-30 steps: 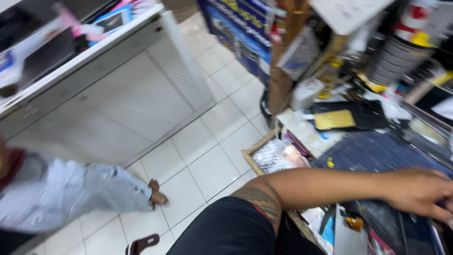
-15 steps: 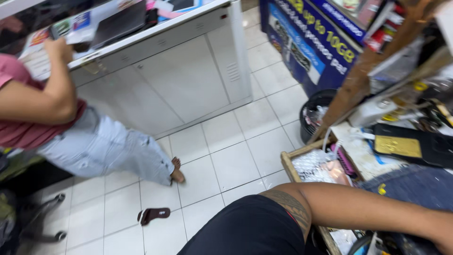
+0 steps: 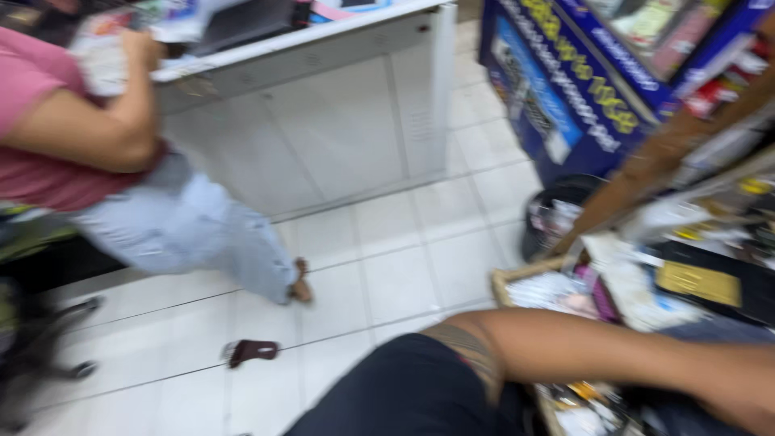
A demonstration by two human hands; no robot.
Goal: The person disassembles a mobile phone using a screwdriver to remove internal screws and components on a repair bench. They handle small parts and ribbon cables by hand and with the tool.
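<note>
Reaching across cluttered bench with left hand; fingers running off frame, grip impossible to tell. Black case with gold plate lying untouched beyond forearm; nothing completed showing.

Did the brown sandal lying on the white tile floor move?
Cannot tell. The brown sandal only shifts in view with the white counter, so the camera turned.

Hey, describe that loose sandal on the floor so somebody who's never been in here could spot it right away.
Start at the white counter where a person in light jeans stands on the white tiled floor. Below that person's raised foot, nearer the camera, lies a single dark maroon sandal. It is the only footwear with no foot in it, lying alone on bare tile.
</note>
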